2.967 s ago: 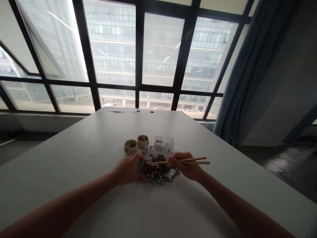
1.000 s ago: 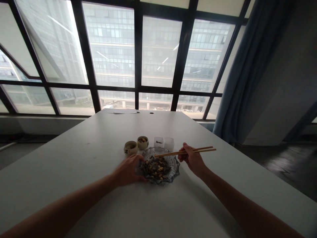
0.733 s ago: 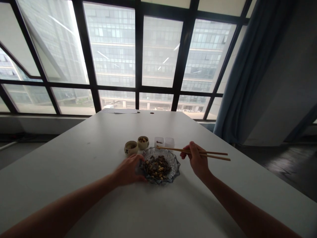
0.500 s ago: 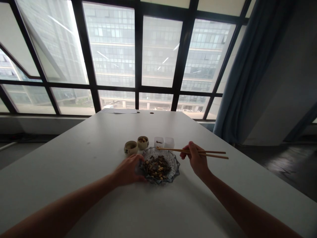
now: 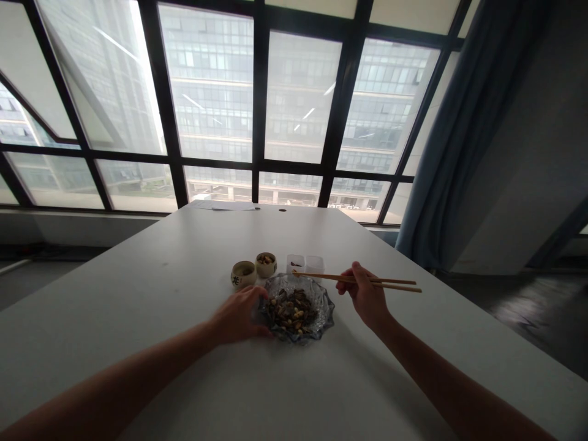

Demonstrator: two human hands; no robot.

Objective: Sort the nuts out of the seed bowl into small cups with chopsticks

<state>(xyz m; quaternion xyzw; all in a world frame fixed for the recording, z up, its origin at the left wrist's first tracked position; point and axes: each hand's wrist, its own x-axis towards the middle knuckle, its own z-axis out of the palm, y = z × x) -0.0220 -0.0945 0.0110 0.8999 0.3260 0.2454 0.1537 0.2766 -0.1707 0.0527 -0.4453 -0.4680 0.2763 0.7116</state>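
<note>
A scalloped glass bowl [image 5: 325, 312] stands on the white table, holding a mix of dark seeds and paler nut-like pieces [image 5: 294, 311]. My left hand [image 5: 241, 315] grips the bowl's left side, thumb low and fingers at the rim. In my right hand [image 5: 365, 294] is a pair of wooden chopsticks [image 5: 328, 277], held level with their tips over the bowl's far rim. Something small seems to be at the tips, too small to name. Just beyond the bowl are two cream cups, one [image 5: 243, 274] at the left and one [image 5: 266, 265] with brownish pieces inside.
Behind the bowl sit two small clear plastic boxes, the left one [image 5: 295, 263] with a few dark bits and the right one [image 5: 315, 264] beside it. Papers [image 5: 223, 206] lie at the table's far end, before large windows. A blue curtain [image 5: 441, 184] hangs at the right.
The view has shifted very slightly. Both hands, the bowl and the chopsticks stay almost where they were.
</note>
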